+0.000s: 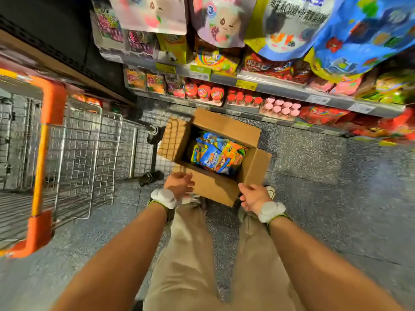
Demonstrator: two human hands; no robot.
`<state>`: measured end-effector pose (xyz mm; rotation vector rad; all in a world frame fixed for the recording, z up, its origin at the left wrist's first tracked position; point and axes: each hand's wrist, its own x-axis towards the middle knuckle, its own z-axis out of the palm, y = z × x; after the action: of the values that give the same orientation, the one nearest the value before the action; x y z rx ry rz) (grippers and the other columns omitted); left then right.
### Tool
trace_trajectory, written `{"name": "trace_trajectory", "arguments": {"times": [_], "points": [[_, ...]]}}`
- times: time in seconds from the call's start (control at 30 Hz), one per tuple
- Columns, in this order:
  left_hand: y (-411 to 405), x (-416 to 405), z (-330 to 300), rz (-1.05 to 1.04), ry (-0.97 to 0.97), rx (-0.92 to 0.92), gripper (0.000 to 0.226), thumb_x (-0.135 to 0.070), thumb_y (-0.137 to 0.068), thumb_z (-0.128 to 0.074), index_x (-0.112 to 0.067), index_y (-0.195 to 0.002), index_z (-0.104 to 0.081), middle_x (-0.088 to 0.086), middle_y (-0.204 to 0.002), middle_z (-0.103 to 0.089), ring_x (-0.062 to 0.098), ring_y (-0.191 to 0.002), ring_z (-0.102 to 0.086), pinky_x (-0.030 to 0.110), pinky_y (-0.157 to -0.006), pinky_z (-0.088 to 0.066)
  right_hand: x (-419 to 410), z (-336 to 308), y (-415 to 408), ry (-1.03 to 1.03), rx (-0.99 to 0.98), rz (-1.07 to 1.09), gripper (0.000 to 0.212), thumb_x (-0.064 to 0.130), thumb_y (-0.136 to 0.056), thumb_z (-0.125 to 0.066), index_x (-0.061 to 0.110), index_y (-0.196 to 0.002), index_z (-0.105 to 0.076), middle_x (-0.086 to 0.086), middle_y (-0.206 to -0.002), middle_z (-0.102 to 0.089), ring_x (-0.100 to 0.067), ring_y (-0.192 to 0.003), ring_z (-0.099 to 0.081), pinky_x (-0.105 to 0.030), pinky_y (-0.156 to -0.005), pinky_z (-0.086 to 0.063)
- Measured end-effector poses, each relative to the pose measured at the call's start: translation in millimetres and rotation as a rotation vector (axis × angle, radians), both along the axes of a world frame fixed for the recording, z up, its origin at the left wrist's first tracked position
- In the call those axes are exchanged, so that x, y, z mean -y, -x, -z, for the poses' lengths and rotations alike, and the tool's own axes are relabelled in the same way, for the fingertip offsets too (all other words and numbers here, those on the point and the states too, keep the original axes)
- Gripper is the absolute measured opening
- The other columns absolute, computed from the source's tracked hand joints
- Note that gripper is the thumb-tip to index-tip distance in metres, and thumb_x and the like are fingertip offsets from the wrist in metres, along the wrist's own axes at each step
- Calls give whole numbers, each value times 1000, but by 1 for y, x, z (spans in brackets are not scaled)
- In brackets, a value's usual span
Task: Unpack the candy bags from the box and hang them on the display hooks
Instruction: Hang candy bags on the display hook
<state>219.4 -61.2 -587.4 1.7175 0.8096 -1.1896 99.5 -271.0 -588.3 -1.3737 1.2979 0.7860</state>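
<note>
An open cardboard box point(215, 189) sits low in front of my legs, flaps spread outward. Inside lie several colourful candy bags point(219, 153), mostly blue, orange and yellow. My left hand point(179, 186) is at the near left end of the box, fingers curled against the near flap. At the near right corner my right hand point(254, 196) grips the box, thumb on the side flap's edge and fingers curled below. Large candy bags point(289, 28) hang from the display overhead; the hooks themselves are hidden behind them.
A wire shopping cart point(74, 149) with an orange handle point(45, 167) stands close on the left, its wheel beside the box. Store shelves point(269, 86) packed with sweets run across the back. Speckled floor point(336, 198) stretches to the right.
</note>
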Motion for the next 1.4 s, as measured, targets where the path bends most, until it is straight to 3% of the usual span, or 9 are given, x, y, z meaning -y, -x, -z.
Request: {"name": "trace_trajectory", "arguments": {"times": [0.07,0.23,0.5,0.63,0.83,0.93,1.03,1.27,1.4], "points": [[1,-5,17,51,-22,-21,16,-22,-100,-52,-8,-96,-57,6,-66,-62,18,-52,-52,23,-50,-42,0,17,6,-25,-43,11,30,36,-99,-57,13,-79,-52,-6,-62,-55,-14,-43,-54,-24,-44,-44],[0,2,52,52,-71,-36,17,-26,-97,-58,-10,-93,-61,8,-74,-67,20,-56,-55,26,-53,-48,4,87,47,61,-150,-225,56,67,-77,-51,14,-80,-69,-13,-88,-73,-34,-85,-68,-48,-86,-56],[-2,14,89,139,-34,-11,21,-24,-98,-58,-3,-100,-59,12,-84,-63,20,-59,-51,27,-53,-43,-11,102,30,119,-236,-457,50,42,-104,-40,0,-112,-67,-21,-117,-66,-39,-112,-59,-42,-96,-46],[-16,18,121,209,-47,-27,18,-24,-98,-57,-6,-99,-60,13,-88,-64,25,-68,-54,32,-59,-45,-17,137,17,137,-177,-494,42,34,-102,-42,1,-114,-66,-20,-115,-67,-36,-109,-61,-36,-83,-44],[-32,22,166,233,-63,-55,14,-21,-99,-55,-10,-91,-60,12,-81,-59,22,-62,-46,28,-54,-35,-12,182,-8,48,-167,-527,38,43,-105,-38,15,-111,-63,-17,-125,-63,-30,-108,-58,-34,-90,-44],[-32,25,197,226,-81,-36,13,-19,-95,-60,-11,-85,-64,13,-81,-61,25,-68,-48,33,-58,-37,-8,210,-13,78,-120,-475,38,42,-103,-44,19,-74,-52,-14,-96,-63,-32,-95,-61,-35,-84,-47],[-29,34,224,275,-118,13,13,-24,-93,-61,-12,-91,-67,16,-82,-65,27,-67,-55,37,-61,-47,-9,238,-14,70,-162,-394,51,50,-100,-46,18,-62,-44,-5,-64,-52,-26,-64,-52,-35,-66,-45],[-28,47,262,399,-257,101,20,-35,-90,-62,-18,-93,-72,12,-85,-72,34,-80,-71,40,-76,-60,-2,283,-24,56,-127,-535,48,52,-102,-37,13,-78,-53,0,-69,-49,-20,-62,-48,-30,-62,-36],[-30,47,296,326,-272,99,19,-43,-82,-69,-26,-91,-68,6,-97,-72,31,-89,-70,39,-83,-58,2,314,-32,81,-69,-470,56,55,-99,-43,15,-59,-43,-6,-62,-50,-28,-60,-48,-31,-61,-35]]}}
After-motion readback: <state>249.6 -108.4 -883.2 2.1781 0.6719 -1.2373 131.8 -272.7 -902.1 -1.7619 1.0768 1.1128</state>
